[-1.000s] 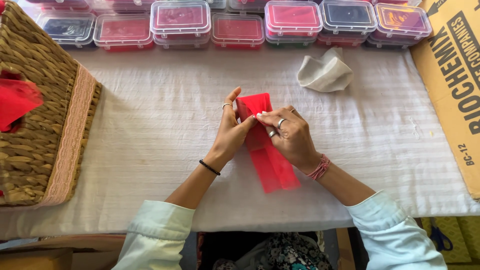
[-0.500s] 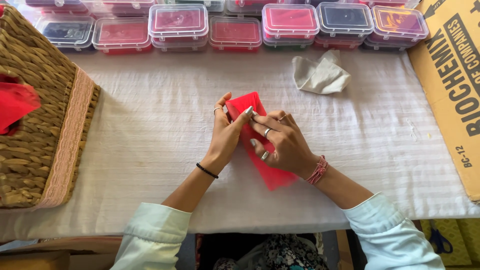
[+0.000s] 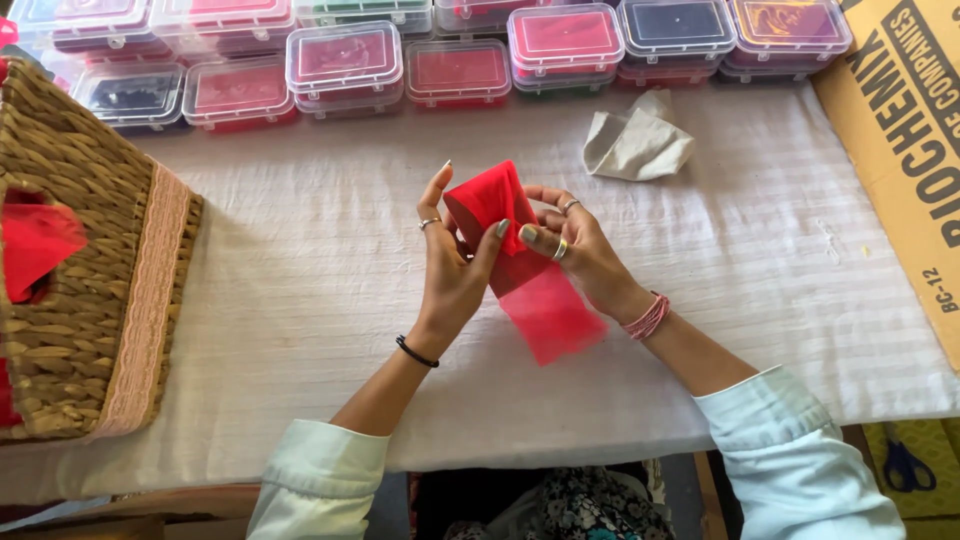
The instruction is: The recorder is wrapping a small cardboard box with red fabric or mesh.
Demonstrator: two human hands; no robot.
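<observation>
A strip of sheer red net fabric [image 3: 535,300] is held above the white tablecloth [image 3: 300,300] at the centre. My left hand [image 3: 452,262] grips its folded upper end, thumb pressed on the fold and fingers behind it. My right hand [image 3: 578,252] pinches the same fold from the right, thumb touching the cloth beside my left thumb. The loose lower end of the strip trails down toward me onto the cloth. Rings are on both hands, a black band on my left wrist and pink thread on my right.
A woven basket [image 3: 90,300] with a lace rim and red fabric [image 3: 35,245] inside stands at the left. Several clear lidded boxes [image 3: 345,62] of coloured material line the back edge. A crumpled grey cloth [image 3: 635,145] lies behind my hands. A cardboard box [image 3: 900,150] is at the right.
Both hands have lifted the folded end of the red strip up off the cloth and turned it over, making the fold thicker. The camera view has shifted slightly.
</observation>
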